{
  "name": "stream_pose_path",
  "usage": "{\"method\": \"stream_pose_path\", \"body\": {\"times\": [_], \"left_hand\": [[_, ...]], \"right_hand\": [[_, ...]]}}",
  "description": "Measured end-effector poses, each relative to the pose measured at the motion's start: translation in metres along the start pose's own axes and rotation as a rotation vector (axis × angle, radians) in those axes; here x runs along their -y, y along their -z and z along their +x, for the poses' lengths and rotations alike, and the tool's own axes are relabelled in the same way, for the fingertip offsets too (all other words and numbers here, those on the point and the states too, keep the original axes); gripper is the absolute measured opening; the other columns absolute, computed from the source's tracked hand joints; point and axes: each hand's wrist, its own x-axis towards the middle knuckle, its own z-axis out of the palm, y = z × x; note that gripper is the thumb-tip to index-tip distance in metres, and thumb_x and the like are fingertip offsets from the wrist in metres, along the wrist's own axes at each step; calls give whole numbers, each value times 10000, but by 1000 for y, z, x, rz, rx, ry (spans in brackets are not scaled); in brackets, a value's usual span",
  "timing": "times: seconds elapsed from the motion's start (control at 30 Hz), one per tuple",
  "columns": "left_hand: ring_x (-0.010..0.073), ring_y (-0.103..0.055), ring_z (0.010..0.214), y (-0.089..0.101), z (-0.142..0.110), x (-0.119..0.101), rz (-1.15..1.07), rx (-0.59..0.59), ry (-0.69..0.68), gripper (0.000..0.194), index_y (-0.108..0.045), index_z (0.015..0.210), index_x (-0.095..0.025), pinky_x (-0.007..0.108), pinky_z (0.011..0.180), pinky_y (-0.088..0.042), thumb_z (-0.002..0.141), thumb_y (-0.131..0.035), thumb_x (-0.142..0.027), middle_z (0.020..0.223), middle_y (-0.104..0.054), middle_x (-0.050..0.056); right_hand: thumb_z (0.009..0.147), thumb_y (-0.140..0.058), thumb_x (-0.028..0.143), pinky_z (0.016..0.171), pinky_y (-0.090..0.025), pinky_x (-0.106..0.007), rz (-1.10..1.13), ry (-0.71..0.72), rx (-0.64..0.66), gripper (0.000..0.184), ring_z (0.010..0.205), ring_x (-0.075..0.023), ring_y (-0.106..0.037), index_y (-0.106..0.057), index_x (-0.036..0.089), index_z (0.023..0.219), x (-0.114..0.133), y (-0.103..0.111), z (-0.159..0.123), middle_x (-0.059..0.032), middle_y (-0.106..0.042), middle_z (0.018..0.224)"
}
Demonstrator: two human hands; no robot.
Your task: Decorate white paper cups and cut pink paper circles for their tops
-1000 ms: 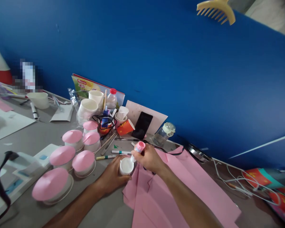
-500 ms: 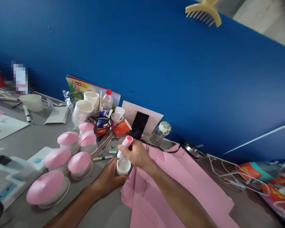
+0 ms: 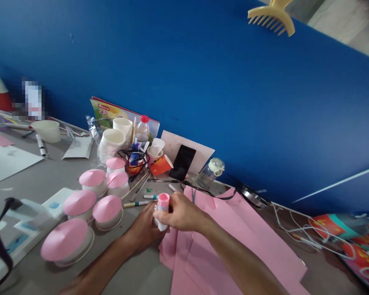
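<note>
My right hand point(image 3: 184, 212) is closed around a glue stick point(image 3: 163, 201) with a pink base, held upright with its pink end facing me. Directly below it, my left hand point(image 3: 146, 225) grips a small white paper cup, now almost wholly covered by the glue stick and my fingers. The lower end of the stick is at the cup; whether it touches the rim or base is hidden. To the left stand several upturned white cups point(image 3: 103, 224), each topped with a shallow pink paper cone point(image 3: 67, 239). Pink paper sheets point(image 3: 227, 241) lie under my right forearm.
Behind my hands are markers point(image 3: 138, 203), a dark phone point(image 3: 183, 162) propped upright, a glass bottle point(image 3: 210, 172) and stacked paper cups point(image 3: 111, 143). A clear plastic box point(image 3: 27, 221) is at left. White cables point(image 3: 301, 229) lie at right, before a blue partition point(image 3: 203, 73).
My right hand has moved down and toward me, bringing the glue stick over the cup's white opening, which showed before. The whole view has shifted slightly.
</note>
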Motion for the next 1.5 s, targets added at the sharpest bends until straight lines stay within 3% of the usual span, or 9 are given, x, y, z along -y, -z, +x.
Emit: {"method": "stream_pose_path", "body": {"times": [0.2, 0.3, 0.47, 0.6, 0.77, 0.93, 1.1, 1.27, 1.5], "left_hand": [[269, -567, 1080, 1, -1, 4, 15, 28, 40, 522, -590, 1104, -168, 398, 965, -427, 595, -708, -163, 1134, -639, 84], [275, -567, 1079, 1, 0, 4, 18, 27, 63, 515, -593, 1104, -159, 410, 962, -425, 601, -699, -175, 1127, -639, 91], [289, -550, 1084, 1, 1, 1, 53, 64, 106, 517, -580, 1132, -138, 430, 971, -409, 623, -665, -184, 1144, -625, 112], [293, -538, 1107, 1, 1, -1, 46, 54, 109, 514, -589, 1126, -150, 428, 991, -395, 616, -653, -177, 1160, -626, 104], [294, -560, 1081, 1, 1, -3, 27, 15, 102, 517, -612, 1096, -168, 423, 974, -418, 582, -670, -166, 1128, -646, 91], [291, -577, 1042, 1, 0, -3, 52, 21, 114, 514, -603, 1114, -153, 428, 953, -437, 604, -661, -182, 1113, -646, 100], [283, -585, 1022, 1, -1, -4, 35, 17, 136, 511, -601, 1112, -156, 427, 932, -455, 603, -635, -160, 1099, -648, 90], [283, -573, 1059, 1, 0, 0, 24, 26, 132, 532, -602, 1121, -175, 426, 959, -441, 591, -655, -161, 1140, -638, 86], [285, -558, 1094, 0, 0, 1, 26, 43, 128, 532, -595, 1130, -176, 426, 987, -421, 601, -642, -153, 1159, -631, 87]], "right_hand": [[795, -560, 310, 512, -362, -219, 35, -91, -261, 259, 520, -110, -455, -513, 184, 573, -43, 17, -20, 38, -478, 530], [844, -540, 402, 575, -427, -243, 202, -100, -504, 268, 593, -143, -540, -628, 158, 910, -67, 25, -20, 4, -580, 629], [867, -528, 480, 473, -379, -245, 478, -129, -705, 553, 460, -126, -454, -486, 115, 1280, -88, 29, -18, 58, -486, 496], [795, -649, 379, 490, -404, -249, 656, -80, -707, 570, 482, -107, -454, -476, 186, 1303, -92, 24, -23, 22, -589, 641], [717, -726, 442, 761, -496, -322, 821, 84, -602, 633, 827, -171, -596, -518, 280, 1292, -102, 19, -28, -52, -611, 1066], [876, -500, 538, 720, -505, -349, 844, -35, -646, 516, 654, -165, -630, -580, 188, 1247, -114, 15, -16, -51, -665, 836], [840, -583, 466, 618, -516, -346, 763, -133, -634, 789, 532, -173, -624, -191, 244, 1488, -128, 7, -9, -27, -701, 809], [801, -588, 460, 724, -528, -371, 734, -192, -717, 401, 715, -221, -681, -591, 198, 1105, -142, 2, -2, -76, -709, 882], [744, -616, 393, 761, -488, -328, 573, -259, -895, 404, 847, -214, -631, -591, 173, 1082, -166, 5, 20, -65, -680, 971]]}}
